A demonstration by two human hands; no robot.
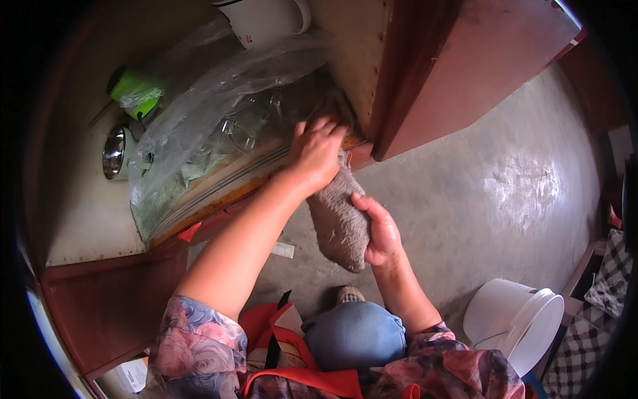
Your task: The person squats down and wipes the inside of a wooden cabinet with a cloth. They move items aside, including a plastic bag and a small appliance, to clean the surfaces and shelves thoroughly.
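Note:
My right hand (pixel 381 229) grips a worn grey-brown terry cloth (pixel 339 219), thumb on top and the fingers hidden behind it. The cloth hangs in a folded shape outside the cabinet's front edge. Over its upper end lies my left hand (pixel 319 152), back turned up, at the lower front corner of an open cabinet. What its fingertips touch is hidden in the shadow there. Just left of that hand, clear glass vessels (pixel 244 124) lie on the cabinet floor beside a crumpled transparent plastic sheet (pixel 209 99).
A white enamel mug (pixel 269 22), a green container (pixel 134 92) and a steel-lined cup (pixel 117 152) are inside the cabinet. Its reddish-brown door (pixel 473 65) stands open on the right. A white plastic bucket (pixel 513 324) is on the concrete floor (pixel 458 199) near my right elbow.

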